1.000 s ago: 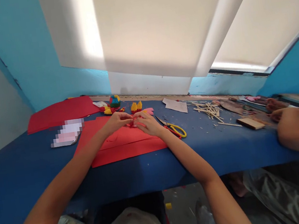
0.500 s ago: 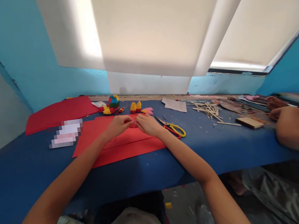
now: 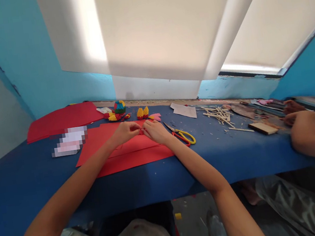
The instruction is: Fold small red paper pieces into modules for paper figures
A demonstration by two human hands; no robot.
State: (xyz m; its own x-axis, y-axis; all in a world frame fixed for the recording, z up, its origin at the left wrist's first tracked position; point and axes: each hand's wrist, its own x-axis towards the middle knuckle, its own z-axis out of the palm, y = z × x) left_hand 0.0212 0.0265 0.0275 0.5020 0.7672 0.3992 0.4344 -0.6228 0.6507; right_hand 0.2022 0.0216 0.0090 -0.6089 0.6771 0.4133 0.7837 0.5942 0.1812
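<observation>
My left hand point(image 3: 126, 132) and my right hand point(image 3: 155, 131) meet over red paper sheets point(image 3: 134, 158) on the blue table. Both are closed, fingertips pinched together around a small red paper piece point(image 3: 141, 132), mostly hidden by the fingers. Just beyond my hands stands a small yellow-and-red folded-paper piece point(image 3: 143, 113). A pink paper shape point(image 3: 155, 116) lies past my right hand. Beside my right wrist rest open scissors point(image 3: 182, 134) with red and yellow handles.
A multicoloured folded-paper figure point(image 3: 119, 109) stands near the wall. More red paper point(image 3: 64, 120) lies at the back left, a blurred-out pale item point(image 3: 71, 141) nearer. Thin sticks point(image 3: 220, 115) and a wooden block point(image 3: 263, 128) lie rightward, near another person's arm point(image 3: 308, 132).
My hands stay in nearly the same place, with only a slight shift of the fingers around the small red paper piece. The other person's hand at the right moves slightly.
</observation>
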